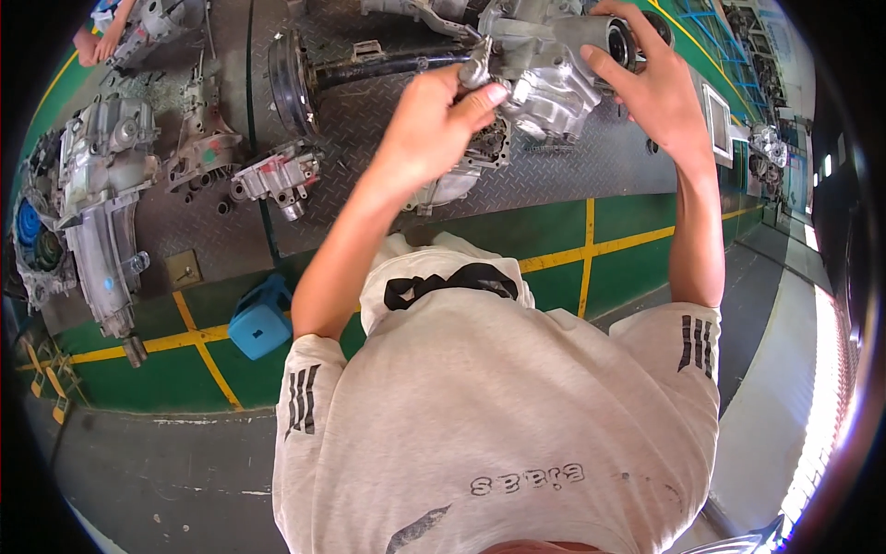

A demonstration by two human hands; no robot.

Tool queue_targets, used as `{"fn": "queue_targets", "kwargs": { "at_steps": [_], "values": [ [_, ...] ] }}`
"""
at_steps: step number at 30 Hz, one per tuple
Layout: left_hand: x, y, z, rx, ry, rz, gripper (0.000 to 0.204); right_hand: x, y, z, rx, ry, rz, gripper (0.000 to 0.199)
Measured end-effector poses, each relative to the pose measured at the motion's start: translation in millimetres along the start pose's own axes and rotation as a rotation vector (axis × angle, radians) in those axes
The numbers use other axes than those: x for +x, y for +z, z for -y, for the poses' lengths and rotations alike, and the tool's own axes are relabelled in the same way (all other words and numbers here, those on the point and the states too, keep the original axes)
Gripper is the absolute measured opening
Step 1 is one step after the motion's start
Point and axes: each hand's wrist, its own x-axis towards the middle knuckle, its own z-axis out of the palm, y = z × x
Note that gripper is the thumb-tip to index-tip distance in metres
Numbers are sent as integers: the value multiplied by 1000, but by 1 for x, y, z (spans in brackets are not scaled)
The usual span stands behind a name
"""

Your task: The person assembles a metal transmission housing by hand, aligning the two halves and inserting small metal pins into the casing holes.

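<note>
At the left edge of the tread-plate workbench point(595, 166) we see an open gear housing point(48, 274) with blue inside. Just beside it lies a large aluminium transmission case point(109, 159), its tail pointing to the near edge. In the far left corner, a co-worker's hands point(103, 44) are next to an aluminium casting point(155, 32). Further right we have a bell-shaped casting point(198, 138), then, in front of the near edge, a blue jug point(260, 323). A small valve body point(275, 177) with red marks lies near a black drum point(293, 85), which sits at the left end of a black axle tube point(383, 66). Our left hand point(436, 125) pinches a metal fitting point(476, 68) between thumb and curled fingers, above a smaller casting point(450, 187) near the near edge. The fitting is at the left side of an aluminium gearbox housing point(549, 78), toward the far edge. Our right hand point(653, 88) clasps that housing's round collar point(620, 42), thumb and fingers spread about it.
</note>
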Motion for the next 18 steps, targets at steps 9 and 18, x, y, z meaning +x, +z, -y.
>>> {"fn": "queue_targets", "kwargs": {
  "at_steps": [9,18],
  "values": [
    [59,-89,17,151,-35,244,41,11,41,-34,-38,-299,3,61],
    [91,-81,81,-54,-218,306,30,32,73,-38,-385,-178,215,71]
  ]
}}
